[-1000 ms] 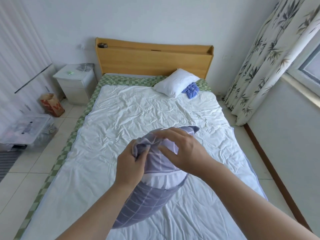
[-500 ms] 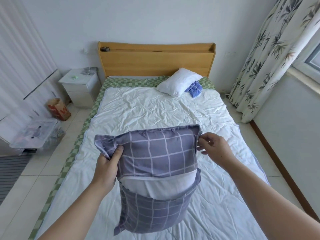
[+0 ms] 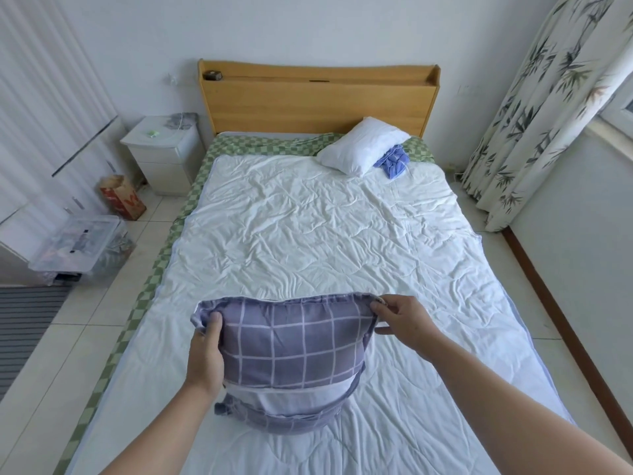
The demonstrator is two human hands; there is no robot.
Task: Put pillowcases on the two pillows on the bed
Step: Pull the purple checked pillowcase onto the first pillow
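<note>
At the foot of the white quilted bed (image 3: 308, 234), your left hand (image 3: 205, 354) grips the left top corner of the purple-grey checked cotton pillowcase (image 3: 294, 341), thumb curled over the fabric. The case stands on the quilt between your arms, most of the first pillow inside it; a white band of pillow (image 3: 287, 392) shows at the open flap low on the front, so tucking looks unfinished. Your right hand (image 3: 400, 323) pinches the right top corner, fingers closed on the seam. Far right at the wooden headboard, the second, bare white pillow (image 3: 359, 145) lies beside a crumpled blue cloth (image 3: 394, 162), probably its case; that half of the job looks untouched. Against half a second ago, the cased pillow sits lower, its bottom edge on the quilt, and your right hand has taken hold of its corner.
</note>
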